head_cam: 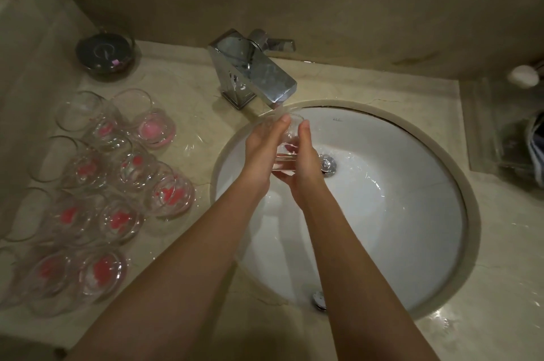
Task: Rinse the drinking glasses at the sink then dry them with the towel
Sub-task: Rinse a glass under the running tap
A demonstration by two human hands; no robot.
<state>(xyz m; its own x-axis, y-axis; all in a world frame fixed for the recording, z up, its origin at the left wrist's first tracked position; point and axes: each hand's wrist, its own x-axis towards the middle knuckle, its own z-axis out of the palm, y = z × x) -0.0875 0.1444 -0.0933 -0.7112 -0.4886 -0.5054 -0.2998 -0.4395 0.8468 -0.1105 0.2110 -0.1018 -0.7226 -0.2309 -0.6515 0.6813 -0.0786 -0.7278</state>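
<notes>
Both hands meet over the back of the sink (441, 257), pressed flat against opposite sides of one clear drinking glass (287, 151), which is trapped between the two palms and is not standing on anything. The left hand (262, 154) covers its left wall with fingers stretched toward the faucet (253, 72); the right hand (306, 163) covers the right wall, and some of its fingers seem to curl under the base. The glass lies tilted, its long axis running away from the body, mouth up and back toward the spout and base down toward the wrists, so the rim sits just under the spout, where water appears to run down. Water sheets across the white bowl near the drain (327, 165). That axis is what the next move turns on: judged from here, rolling the glass between the palms or tipping the mouth down would empty it into the bowl, and either hand could take it alone, since both are equally close. The waiting glasses (123, 172), clear with pink marks at the bottom, stand clustered on the bench (188, 90) well to the left, nearer the left hand, so that hand looks the likelier one to reach for the next. A dark round jar (104, 53) sits behind them by the wall. No towel can be clearly picked out; something striped at the right edge is too cut off to name.
</notes>
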